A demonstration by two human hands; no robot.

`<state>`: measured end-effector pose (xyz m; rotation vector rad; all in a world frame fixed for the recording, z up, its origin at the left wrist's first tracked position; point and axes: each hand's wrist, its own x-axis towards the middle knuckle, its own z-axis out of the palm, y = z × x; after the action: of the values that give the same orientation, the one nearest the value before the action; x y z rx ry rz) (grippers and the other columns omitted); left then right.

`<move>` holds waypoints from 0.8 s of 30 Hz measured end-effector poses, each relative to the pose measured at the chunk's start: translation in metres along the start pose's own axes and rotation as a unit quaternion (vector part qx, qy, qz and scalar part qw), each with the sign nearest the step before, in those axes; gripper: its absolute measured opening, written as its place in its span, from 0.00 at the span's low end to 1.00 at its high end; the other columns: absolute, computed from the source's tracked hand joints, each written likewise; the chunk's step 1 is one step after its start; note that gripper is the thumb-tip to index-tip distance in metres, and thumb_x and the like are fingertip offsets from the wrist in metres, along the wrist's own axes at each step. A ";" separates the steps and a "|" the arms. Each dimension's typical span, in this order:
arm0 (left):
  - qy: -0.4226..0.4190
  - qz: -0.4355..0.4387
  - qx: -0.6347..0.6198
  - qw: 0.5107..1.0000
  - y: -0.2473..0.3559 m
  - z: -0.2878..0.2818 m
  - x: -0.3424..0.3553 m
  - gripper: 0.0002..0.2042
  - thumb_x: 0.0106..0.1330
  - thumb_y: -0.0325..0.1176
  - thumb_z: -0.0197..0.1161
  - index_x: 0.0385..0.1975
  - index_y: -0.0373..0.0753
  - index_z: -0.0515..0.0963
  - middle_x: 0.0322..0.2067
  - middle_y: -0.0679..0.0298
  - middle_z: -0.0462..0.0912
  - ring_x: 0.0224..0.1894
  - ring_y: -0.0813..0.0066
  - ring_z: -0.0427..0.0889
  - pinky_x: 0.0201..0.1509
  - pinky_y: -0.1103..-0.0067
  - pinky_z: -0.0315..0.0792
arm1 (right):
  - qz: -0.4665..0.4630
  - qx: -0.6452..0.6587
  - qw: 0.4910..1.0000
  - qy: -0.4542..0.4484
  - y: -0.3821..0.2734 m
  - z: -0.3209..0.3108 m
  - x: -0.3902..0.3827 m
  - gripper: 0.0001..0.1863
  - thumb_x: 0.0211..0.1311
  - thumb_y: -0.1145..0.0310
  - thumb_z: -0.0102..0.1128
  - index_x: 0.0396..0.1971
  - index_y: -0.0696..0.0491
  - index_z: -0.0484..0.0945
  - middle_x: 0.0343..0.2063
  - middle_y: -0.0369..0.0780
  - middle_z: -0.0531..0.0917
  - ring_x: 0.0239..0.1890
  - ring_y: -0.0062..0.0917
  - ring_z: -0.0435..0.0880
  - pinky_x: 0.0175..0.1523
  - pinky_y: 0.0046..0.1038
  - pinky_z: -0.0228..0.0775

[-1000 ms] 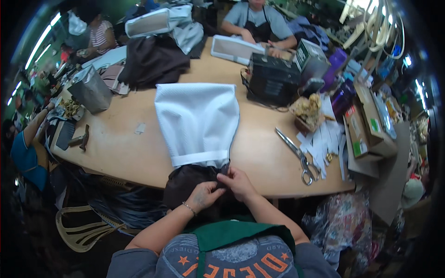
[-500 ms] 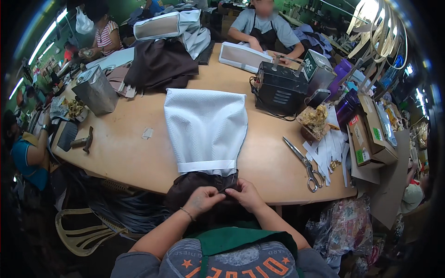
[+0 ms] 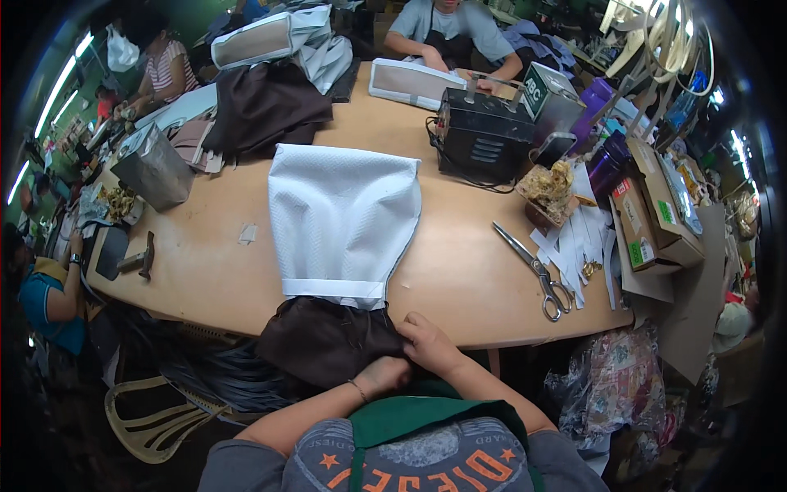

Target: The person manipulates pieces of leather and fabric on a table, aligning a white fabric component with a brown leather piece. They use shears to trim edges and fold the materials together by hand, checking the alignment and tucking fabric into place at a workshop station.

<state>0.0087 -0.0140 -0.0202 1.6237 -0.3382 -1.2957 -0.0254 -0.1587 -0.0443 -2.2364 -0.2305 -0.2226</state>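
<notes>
Brown fabric is hanging off the near table edge, bunched against the person's lap. Its far end is running under the white textured piece, which is lying flat on the wooden table; long axis of the pair is pointing straight away from the person. The flat white part is likely anchoring the work while the brown end is being handled at the edge.

Right hand is closing on the brown fabric's right edge, fingers pinching it. Left hand is curling into the fabric's lower fold, just beside the right; grip is partly hidden, looks clenched on cloth.

Scissors are lying to the right of the right hand, well apart, blades pointing away. Paper strips are sitting just past them. Black box with cable is sitting farther out. Hammer is lying far left of the left hand.
</notes>
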 end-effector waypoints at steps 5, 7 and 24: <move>0.065 -0.005 -0.299 0.952 -0.010 -0.027 0.013 0.34 0.64 0.65 0.34 0.09 0.42 0.64 0.08 0.68 0.61 0.13 0.80 0.61 0.17 0.84 0.52 | -0.005 -0.109 0.994 0.005 -0.011 -0.002 -0.005 0.04 0.46 0.78 0.53 0.26 0.57 0.71 0.26 0.46 0.71 0.30 0.42 0.75 0.36 0.39 0.69; 0.173 0.123 -0.239 0.947 -0.014 -0.030 0.018 0.30 0.66 0.59 0.42 0.12 0.40 0.70 0.10 0.65 0.66 0.12 0.79 0.64 0.16 0.84 0.58 | 0.010 -0.089 0.996 0.012 -0.015 -0.001 -0.003 0.04 0.47 0.78 0.53 0.26 0.57 0.71 0.26 0.46 0.70 0.30 0.42 0.74 0.36 0.39 0.69; 0.438 0.237 0.537 0.681 -0.033 -0.060 0.027 0.11 0.58 0.31 0.51 0.39 0.37 0.75 0.38 0.50 0.76 0.42 0.55 0.74 0.49 0.68 0.67 | 0.026 -0.050 0.995 -0.087 -0.037 0.012 0.009 0.10 0.48 0.72 0.56 0.27 0.59 0.66 0.24 0.49 0.76 0.29 0.44 0.78 0.35 0.41 0.70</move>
<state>0.0597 0.0131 -0.0669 2.6306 -0.9213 0.3474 -0.0251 -0.1255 -0.0220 -2.3600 -0.2589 -0.0112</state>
